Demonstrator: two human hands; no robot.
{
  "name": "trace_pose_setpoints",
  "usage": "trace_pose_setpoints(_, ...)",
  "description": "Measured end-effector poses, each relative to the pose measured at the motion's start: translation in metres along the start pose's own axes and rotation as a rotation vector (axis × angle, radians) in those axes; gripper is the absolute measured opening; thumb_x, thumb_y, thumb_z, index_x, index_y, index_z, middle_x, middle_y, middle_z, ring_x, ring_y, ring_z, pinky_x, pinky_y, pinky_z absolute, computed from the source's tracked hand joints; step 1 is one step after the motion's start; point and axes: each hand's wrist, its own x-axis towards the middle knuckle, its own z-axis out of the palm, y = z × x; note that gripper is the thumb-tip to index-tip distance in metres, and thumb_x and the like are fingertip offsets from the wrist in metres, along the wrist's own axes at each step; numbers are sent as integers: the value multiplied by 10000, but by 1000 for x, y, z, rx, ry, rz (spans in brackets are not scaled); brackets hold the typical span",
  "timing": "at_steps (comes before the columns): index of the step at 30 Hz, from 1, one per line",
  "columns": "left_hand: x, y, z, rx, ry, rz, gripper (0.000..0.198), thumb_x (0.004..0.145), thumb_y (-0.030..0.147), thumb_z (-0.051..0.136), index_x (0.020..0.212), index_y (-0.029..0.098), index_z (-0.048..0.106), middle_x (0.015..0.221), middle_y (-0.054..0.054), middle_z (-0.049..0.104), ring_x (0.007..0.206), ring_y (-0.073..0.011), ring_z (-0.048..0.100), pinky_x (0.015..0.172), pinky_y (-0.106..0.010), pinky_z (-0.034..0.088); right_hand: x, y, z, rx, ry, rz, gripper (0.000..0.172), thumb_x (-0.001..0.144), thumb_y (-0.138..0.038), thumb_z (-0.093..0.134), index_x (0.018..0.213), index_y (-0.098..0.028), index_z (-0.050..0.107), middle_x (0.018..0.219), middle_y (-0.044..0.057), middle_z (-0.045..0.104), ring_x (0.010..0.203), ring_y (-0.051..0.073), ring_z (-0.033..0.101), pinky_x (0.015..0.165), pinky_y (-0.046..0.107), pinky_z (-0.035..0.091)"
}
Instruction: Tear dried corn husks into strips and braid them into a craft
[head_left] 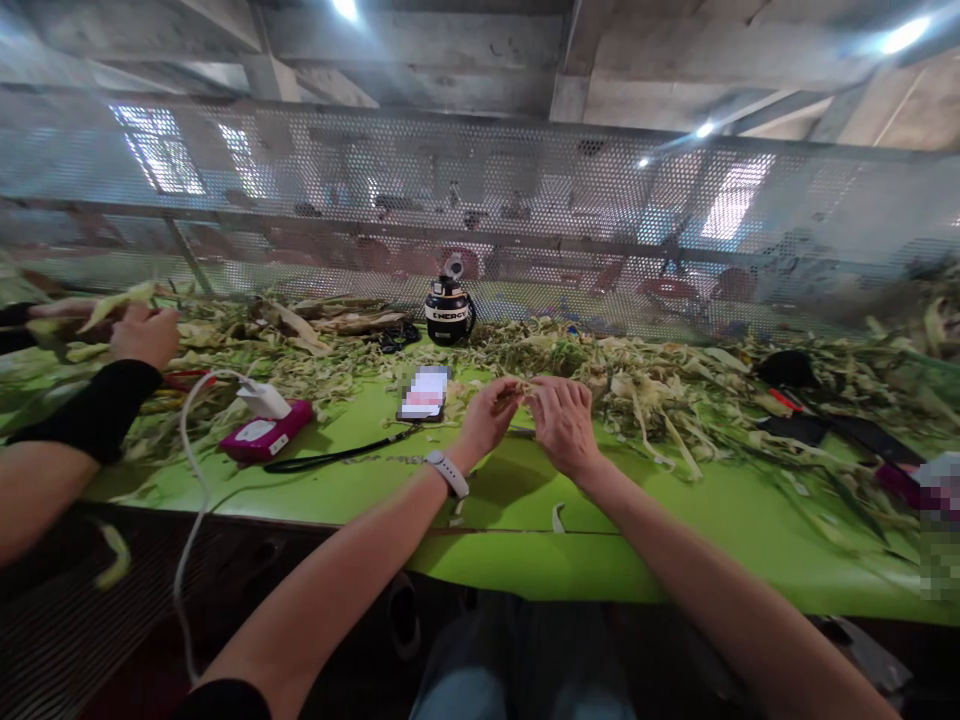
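My left hand (491,415), with a pale band on its wrist, is closed in a pinch above the green table (517,510). Close against it, my right hand (564,420) has its fingers bent and pinched together. Between the fingertips shows a small yellowish plant piece (524,388), mostly covered by the fingers. A phone (424,393) with a lit screen lies just left of my hands, its black strap (337,455) trailing toward the left. Beyond my hands is a heap of pale green plant scraps (555,355). A small scrap (557,517) lies near the table's front edge.
A black bottle (448,312) stands behind the phone. At left sits a magenta power block (264,435) with a white charger (264,400) and cable. Another person's hand (144,335) holds a leafy strip there. A perforated metal screen (480,190) rises behind; dark objects lie at right.
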Motion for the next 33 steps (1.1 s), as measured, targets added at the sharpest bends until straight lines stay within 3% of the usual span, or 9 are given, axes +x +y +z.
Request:
trace_pose_setpoints(6,-4,15,-2,-176,-99,-112,187,760,256,542,914,168,600,931,-45,641,900,-169,572,847,-305,444,3,9,7,233,-42,305,203,918,-307,396,803,-202,526,720,46,640,689,194,561,760,336,371)
trace_pose_setpoints(10,-6,17,-1,-199,-66,-159,196,717,297,634,866,174,602,848,-18,630,826,-153,563,791,-282,443,5,8,6,513,-134,480,196,873,-363,422,758,-219,489,655,14,615,617,171,570,623,279,399)
trace_pose_setpoints(13,-4,11,-1,-275,-55,-207,321,645,324,730,883,167,583,800,-7,632,767,-134,568,764,-280,438,9,11,1,622,-89,586,195,819,-409,503,782,-218,493,642,-4,604,605,161,572,583,263,402)
trace_pose_setpoints(17,-1,3,-4,-357,-27,-263,385,635,363,751,904,165,560,741,10,625,721,-113,565,747,-273,417,15,20,-8,893,-69,726,320,718,-482,634,839,-203,532,599,-27,582,520,135,531,514,252,410)
trace_pose_setpoints(22,1,1,-8,-364,-2,-301,416,611,395,765,878,189,521,637,54,569,654,-109,548,673,-255,389,16,25,-15,1135,-159,667,374,631,-464,736,861,-183,644,725,16,659,642,145,587,622,274,466)
trace_pose_setpoints(27,0,2,-7,-331,-24,-333,423,601,401,771,844,190,496,616,55,565,627,-111,545,632,-249,366,16,28,-11,1033,-110,470,328,670,-511,695,764,-197,695,849,51,634,796,175,587,707,306,474)
trace_pose_setpoints(30,-1,1,-5,-325,-25,-327,414,603,382,778,840,182,503,601,60,550,596,-100,529,601,-237,351,15,29,-7,951,-105,415,314,681,-509,690,713,-197,678,812,47,612,754,166,570,664,296,465)
trace_pose_setpoints(33,-1,-1,-4,-277,-11,-298,405,612,375,777,838,173,508,605,54,555,583,-95,523,584,-231,356,13,27,-2,986,-166,491,327,685,-504,683,768,-189,645,685,16,608,639,145,554,601,278,451)
